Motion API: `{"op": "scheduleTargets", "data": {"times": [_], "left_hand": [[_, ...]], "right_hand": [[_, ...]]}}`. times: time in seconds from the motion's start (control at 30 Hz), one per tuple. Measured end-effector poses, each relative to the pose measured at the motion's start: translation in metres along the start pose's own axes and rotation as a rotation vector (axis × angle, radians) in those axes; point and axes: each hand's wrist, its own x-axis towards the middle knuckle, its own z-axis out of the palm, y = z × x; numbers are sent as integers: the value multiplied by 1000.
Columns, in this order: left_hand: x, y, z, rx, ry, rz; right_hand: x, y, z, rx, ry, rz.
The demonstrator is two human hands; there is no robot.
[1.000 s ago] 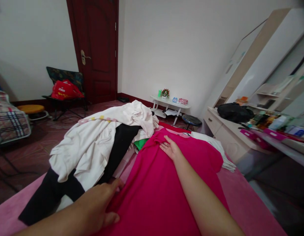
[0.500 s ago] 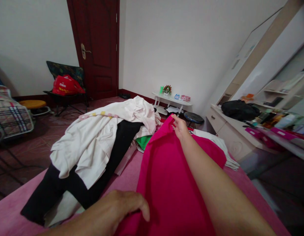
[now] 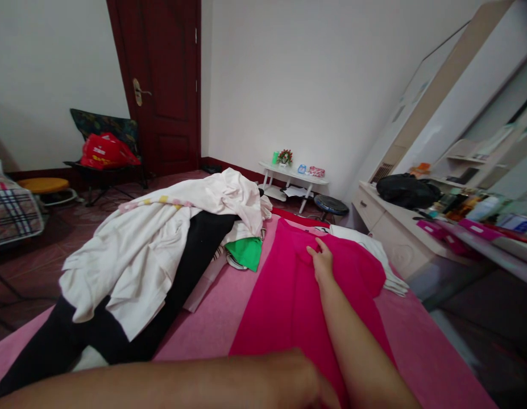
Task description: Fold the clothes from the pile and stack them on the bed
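Observation:
A bright pink garment [image 3: 280, 307] lies spread on the pink bed cover [image 3: 207, 335], its far part nearly flat. My right hand [image 3: 322, 260] rests on the garment's far part, thumb and forefinger a little apart against the cloth. My left hand [image 3: 295, 378] is low at the bottom edge, over the near part of the same garment; its fingers are blurred and partly cut off by the frame. To the left is a heap with a white garment [image 3: 139, 255] on black trousers [image 3: 203, 250]. A green piece of cloth [image 3: 246, 253] shows beside the heap.
White folded clothes [image 3: 374, 247] lie beyond the pink garment's right side. A dressing table [image 3: 374, 213] with a black bag [image 3: 406, 190] stands at right. Farther back are a low white table [image 3: 289, 173], a round stool [image 3: 331, 204] and a chair holding a red bag [image 3: 105, 152].
The pink garment's raised left edge has come down and spread flatter. My right hand has lowered onto the cloth, and my left hand has moved right across the near part. The view has shifted slightly.

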Motion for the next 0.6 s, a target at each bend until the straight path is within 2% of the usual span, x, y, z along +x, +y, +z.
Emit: {"op": "scheduleTargets", "data": {"times": [0.1, 0.13, 0.17, 0.23, 0.3, 0.4, 0.5, 0.6], "left_hand": [[22, -12, -21, 280, 458, -157], [28, -21, -25, 396, 589, -219], [32, -31, -27, 488, 663, -275], [38, -53, -26, 585, 691, -371], [40, -70, -22, 611, 647, -428], [40, -81, -16, 631, 600, -436], [40, -80, -15, 657, 608, -437], [40, -76, -16, 660, 597, -439]], "right_hand": [[-3, 5, -1, -103, -52, -107], [-2, 4, -2, -128, -60, -135], [-2, 2, -2, -161, -55, -169], [-4, -2, -4, -270, -3, -269], [-7, -8, -5, -404, 62, -409], [-15, -16, -5, -540, 66, -583], [-24, -23, 0, -654, -78, -677], [-34, -32, 8, -777, -385, -836]]}}
